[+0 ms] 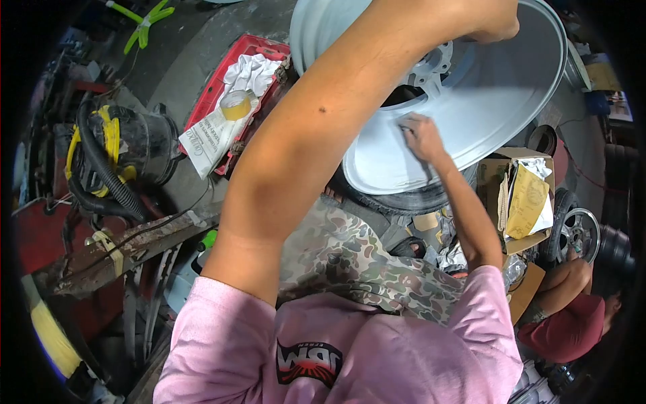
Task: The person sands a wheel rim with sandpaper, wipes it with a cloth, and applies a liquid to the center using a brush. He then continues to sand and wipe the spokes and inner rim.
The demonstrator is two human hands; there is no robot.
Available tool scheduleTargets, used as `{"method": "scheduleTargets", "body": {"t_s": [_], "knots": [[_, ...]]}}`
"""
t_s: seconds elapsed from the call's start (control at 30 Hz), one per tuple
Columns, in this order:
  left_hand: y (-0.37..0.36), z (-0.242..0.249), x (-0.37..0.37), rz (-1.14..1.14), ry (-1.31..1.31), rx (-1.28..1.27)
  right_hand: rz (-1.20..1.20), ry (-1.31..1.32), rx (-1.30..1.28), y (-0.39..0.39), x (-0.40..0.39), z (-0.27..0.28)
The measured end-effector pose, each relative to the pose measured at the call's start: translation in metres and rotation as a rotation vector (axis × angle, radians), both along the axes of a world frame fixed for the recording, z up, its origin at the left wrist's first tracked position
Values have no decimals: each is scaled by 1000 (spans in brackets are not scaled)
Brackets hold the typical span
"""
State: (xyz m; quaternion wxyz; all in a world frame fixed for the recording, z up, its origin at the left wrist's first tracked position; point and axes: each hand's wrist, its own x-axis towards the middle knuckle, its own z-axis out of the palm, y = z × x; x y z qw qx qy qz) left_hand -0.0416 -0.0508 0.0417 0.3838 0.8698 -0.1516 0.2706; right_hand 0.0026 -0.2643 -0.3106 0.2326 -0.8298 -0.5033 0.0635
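Note:
A large pale grey-white wheel rim (511,101) rests tilted in front of me, over a black tire (397,202). My right hand (424,138) presses bent fingers against the rim's face, below the hub; a small dark patch shows beneath them, and I cannot make out what it is. My left arm reaches across the view. At its end my left hand (494,20) appears curled closed over the upper part of the rim. The frame's edge cuts it off, so whatever it grips is hidden.
A red tray (208,84) at left holds white paper and a tape roll (235,106). A hosed vacuum (145,145) stands farther left, beside a metal beam (134,246). At right, a cardboard box (501,192) holds yellow-brown sheets; another person (568,323) crouches by a wheel (579,236).

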Motion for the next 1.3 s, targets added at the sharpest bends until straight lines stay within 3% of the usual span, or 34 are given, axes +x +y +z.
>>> {"method": "scheduleTargets", "body": {"t_s": [0.07, 0.13, 0.2, 0.23, 0.27, 0.33, 0.37, 0.43, 0.47, 0.5, 0.57, 0.63, 0.67, 0.73, 0.8, 0.87, 0.93, 0.97, 1.03, 1.13, 1.2, 1.27, 1.3], "knots": [[-2, 1, -11, 38, 52, 23, -88, -204, -115, -19, 22, 4], [-8, 5, -34, 137, -10, -7, -167, -243, -180, -15, 10, -1], [4, 6, -19, 83, 20, 17, -83, -216, 46, -2, -30, -15], [8, 7, -12, 23, 58, 54, -122, 52, -125, 9, -46, 25], [-10, 29, -12, 25, 61, 57, -121, 56, -121, 5, -33, 18], [-65, 87, -15, 686, 867, 269, -85, -257, -129, -22, 2, -1], [-49, 66, -12, 688, 862, 267, -122, -314, -178, -21, 9, 5], [6, 6, -9, 38, 41, 62, -134, -248, -133, -11, -16, -10], [14, 8, -14, 42, 38, 62, -154, -176, -94, -6, -35, -14], [17, 10, -20, -6, 50, 31, -154, 20, -200, 4, -53, 22], [-11, 30, -24, -76, 74, -7, -132, -97, -180, -15, -30, 7], [-64, 78, -20, 673, 748, 279, -134, -283, -161, -18, -7, 3], [-47, 56, -14, 680, 744, 280, -130, -286, -156, -15, -12, 1], [4, -4, 3, 18, 53, 10, -167, -231, -174, -8, -35, -2], [8, -3, 5, -3, 17, 9, -120, -145, -190, -10, -41, 9], [-14, 18, -7, -44, -2, 1, -117, -348, -78, -23, -30, 4], [-65, 73, -25, 613, 682, 278, -184, -272, -117, -17, -20, -4], [-49, 52, -23, 613, 679, 280, -172, -240, -158, -11, -27, -13], [3, -8, -11, -28, -86, -35, -126, -99, -158, 0, -45, 0], [0, -4, -5, -21, 27, -33, -105, -282, -133, -30, -30, -8], [-5, -10, 0, -58, -24, -63, -191, -281, -144, -27, -16, -4], [-4, -16, -3, -78, -76, -94, -289, -186, -337, -6, -28, -9], [-5, -17, -8, -46, -139, -56, -231, -177, -252, 1, -51, -4]]}}
